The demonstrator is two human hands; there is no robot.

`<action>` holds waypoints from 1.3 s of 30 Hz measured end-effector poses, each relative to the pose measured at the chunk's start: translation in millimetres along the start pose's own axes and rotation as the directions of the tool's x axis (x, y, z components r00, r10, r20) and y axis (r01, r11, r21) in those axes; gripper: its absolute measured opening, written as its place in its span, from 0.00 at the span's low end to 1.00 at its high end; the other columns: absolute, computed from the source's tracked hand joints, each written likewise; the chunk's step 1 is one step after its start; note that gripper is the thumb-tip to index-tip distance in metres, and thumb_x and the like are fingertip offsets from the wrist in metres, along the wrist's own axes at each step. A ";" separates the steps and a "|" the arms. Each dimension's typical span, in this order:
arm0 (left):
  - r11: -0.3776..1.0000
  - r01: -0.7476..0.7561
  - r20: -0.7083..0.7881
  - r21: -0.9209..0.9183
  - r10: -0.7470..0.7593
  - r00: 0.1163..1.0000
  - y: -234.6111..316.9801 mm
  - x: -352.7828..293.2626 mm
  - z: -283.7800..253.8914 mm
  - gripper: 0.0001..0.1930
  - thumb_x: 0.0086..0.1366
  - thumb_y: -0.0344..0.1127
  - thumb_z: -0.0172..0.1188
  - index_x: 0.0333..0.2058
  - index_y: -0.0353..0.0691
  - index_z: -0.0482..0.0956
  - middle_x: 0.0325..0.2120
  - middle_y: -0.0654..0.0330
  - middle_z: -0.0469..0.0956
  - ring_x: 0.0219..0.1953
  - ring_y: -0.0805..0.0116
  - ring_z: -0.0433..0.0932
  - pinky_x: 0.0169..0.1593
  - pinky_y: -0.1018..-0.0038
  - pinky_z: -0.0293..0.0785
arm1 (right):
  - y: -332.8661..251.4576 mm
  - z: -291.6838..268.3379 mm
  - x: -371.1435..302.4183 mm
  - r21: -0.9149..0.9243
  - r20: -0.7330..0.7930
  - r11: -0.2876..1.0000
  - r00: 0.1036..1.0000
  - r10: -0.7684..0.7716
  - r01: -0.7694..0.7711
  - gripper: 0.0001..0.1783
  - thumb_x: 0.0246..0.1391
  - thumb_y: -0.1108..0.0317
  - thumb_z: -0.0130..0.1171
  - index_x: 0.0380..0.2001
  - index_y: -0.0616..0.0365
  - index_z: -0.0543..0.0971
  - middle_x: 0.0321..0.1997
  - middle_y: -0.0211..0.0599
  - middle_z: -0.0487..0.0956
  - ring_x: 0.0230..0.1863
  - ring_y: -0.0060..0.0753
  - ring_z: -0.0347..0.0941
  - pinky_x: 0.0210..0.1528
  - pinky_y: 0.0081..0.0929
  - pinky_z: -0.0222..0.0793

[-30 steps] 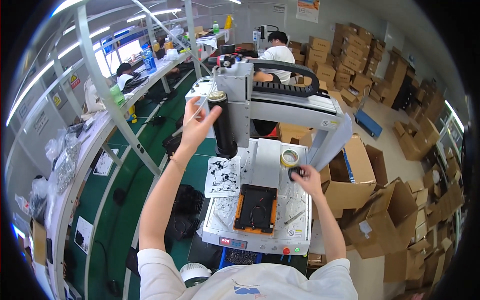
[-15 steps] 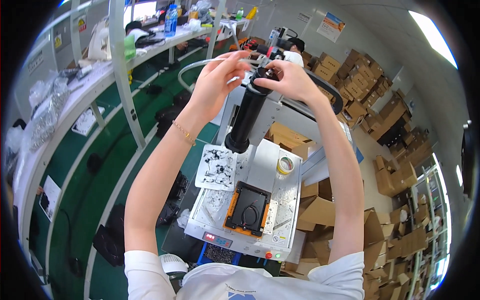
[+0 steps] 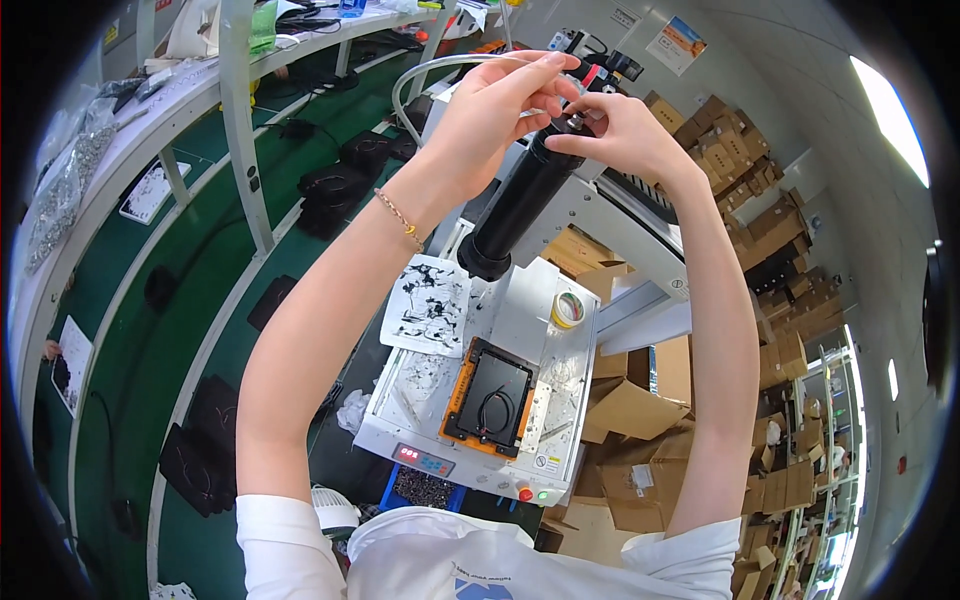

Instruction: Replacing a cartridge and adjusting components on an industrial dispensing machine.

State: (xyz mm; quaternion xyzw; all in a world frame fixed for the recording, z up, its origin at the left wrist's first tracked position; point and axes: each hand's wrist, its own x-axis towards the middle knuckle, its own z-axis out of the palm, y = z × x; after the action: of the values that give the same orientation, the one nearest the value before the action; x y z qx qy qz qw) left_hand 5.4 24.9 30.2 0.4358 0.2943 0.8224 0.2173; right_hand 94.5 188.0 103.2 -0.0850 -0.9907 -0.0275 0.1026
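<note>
A tall black cylinder stands tilted over the white bench machine, its wider lower end above the worktop. At its top is a small metal fitting. My right hand closes around this fitting, thumb against the cylinder's upper rim. Just left of it, my left hand is raised with bent fingers, where a clear hose runs in; its grip is partly hidden. On the worktop lies an orange-edged fixture with a black panel and a coiled black cable.
A white sheet with black smears and a yellow tape roll lie on the worktop. Below the machine sits a blue bin of small dark parts. Cardboard boxes crowd the right; a long white bench runs along the left.
My view has shifted, so the machine appears lower and slightly left. Both hands stay by the cylinder's top; my left hand has moved nearer the fitting, my right fingers closed around it.
</note>
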 end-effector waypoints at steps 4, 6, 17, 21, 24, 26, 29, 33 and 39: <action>0.996 -0.019 -0.023 -0.086 0.017 1.000 1.0 5.1 3.9 0.13 0.67 0.42 0.55 0.42 0.41 0.79 0.29 0.68 0.78 0.30 0.84 0.70 0.39 0.82 0.67 | -7.2 -12.3 3.0 -0.158 0.071 0.985 0.995 0.074 -0.062 0.37 0.38 0.37 0.66 0.41 0.59 0.80 0.30 0.37 0.77 0.32 0.29 0.74 0.39 0.25 0.69; 0.993 -0.003 -0.027 -0.117 -0.001 1.000 -1.9 6.7 2.6 0.13 0.67 0.42 0.55 0.42 0.41 0.79 0.29 0.68 0.78 0.30 0.84 0.70 0.39 0.83 0.67 | -2.7 -11.8 2.3 -0.038 0.068 0.998 0.997 0.046 -0.043 0.35 0.37 0.39 0.67 0.39 0.59 0.80 0.31 0.37 0.78 0.32 0.28 0.74 0.39 0.24 0.68; 0.998 -0.022 -0.031 -0.061 0.021 0.999 4.0 2.5 2.5 0.14 0.68 0.43 0.54 0.43 0.39 0.78 0.29 0.67 0.77 0.31 0.83 0.71 0.39 0.82 0.69 | 3.6 -11.8 7.9 0.017 0.086 0.998 0.994 -0.069 0.068 0.34 0.37 0.50 0.70 0.47 0.57 0.77 0.38 0.39 0.79 0.40 0.32 0.76 0.48 0.25 0.70; 0.978 -0.037 -0.023 -0.206 0.033 0.999 4.6 14.6 1.1 0.16 0.68 0.44 0.54 0.44 0.37 0.75 0.29 0.65 0.75 0.31 0.80 0.71 0.39 0.79 0.70 | 18.2 -7.5 10.2 0.360 0.033 0.886 0.945 -0.326 0.293 0.33 0.36 0.50 0.70 0.45 0.58 0.78 0.38 0.40 0.80 0.39 0.34 0.77 0.46 0.26 0.72; 0.970 -0.025 -0.047 -0.242 0.014 0.999 8.9 19.3 0.2 0.17 0.67 0.45 0.55 0.44 0.36 0.75 0.29 0.64 0.74 0.31 0.79 0.71 0.39 0.79 0.70 | 18.6 -8.5 12.7 0.263 0.042 0.923 0.952 -0.302 0.281 0.34 0.36 0.49 0.70 0.45 0.59 0.78 0.38 0.41 0.80 0.38 0.35 0.77 0.43 0.27 0.72; 0.969 -0.028 -0.055 -0.244 0.015 0.998 8.8 21.9 0.7 0.18 0.66 0.46 0.55 0.44 0.36 0.75 0.30 0.63 0.74 0.31 0.78 0.71 0.39 0.79 0.70 | 2.3 -15.9 14.2 0.146 0.091 0.965 0.969 -0.231 0.217 0.34 0.36 0.49 0.70 0.45 0.59 0.78 0.39 0.41 0.80 0.38 0.34 0.77 0.44 0.27 0.72; 0.966 -0.037 -0.062 -0.256 0.022 0.998 8.9 23.7 0.4 0.18 0.66 0.46 0.55 0.44 0.36 0.75 0.30 0.63 0.73 0.32 0.78 0.71 0.39 0.79 0.70 | -4.5 -16.3 14.3 0.020 0.107 0.989 0.983 -0.147 0.146 0.31 0.37 0.50 0.71 0.42 0.61 0.79 0.37 0.40 0.79 0.38 0.31 0.75 0.44 0.27 0.72; 0.953 -0.024 -0.068 -0.301 0.003 0.998 7.9 25.8 1.5 0.18 0.66 0.46 0.55 0.44 0.36 0.75 0.30 0.63 0.73 0.32 0.78 0.70 0.39 0.79 0.70 | -12.7 -17.5 17.4 -0.138 0.121 0.986 0.989 -0.079 0.096 0.31 0.41 0.46 0.68 0.36 0.65 0.80 0.28 0.39 0.78 0.32 0.31 0.74 0.39 0.29 0.72; 0.943 -0.021 -0.064 -0.332 0.000 0.998 8.7 26.2 0.9 0.18 0.66 0.46 0.55 0.44 0.36 0.75 0.30 0.63 0.72 0.33 0.77 0.69 0.39 0.78 0.69 | -17.0 -5.9 17.7 -0.296 0.037 0.953 0.998 -0.049 0.058 0.40 0.42 0.29 0.56 0.31 0.63 0.82 0.27 0.44 0.81 0.32 0.39 0.80 0.41 0.32 0.75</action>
State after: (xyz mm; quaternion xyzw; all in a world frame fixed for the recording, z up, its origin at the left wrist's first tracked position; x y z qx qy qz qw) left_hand -8.5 34.9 51.9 0.3682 0.1560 0.8748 0.2738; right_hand 75.7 173.7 112.1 -0.0732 -0.9786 -0.1777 0.0734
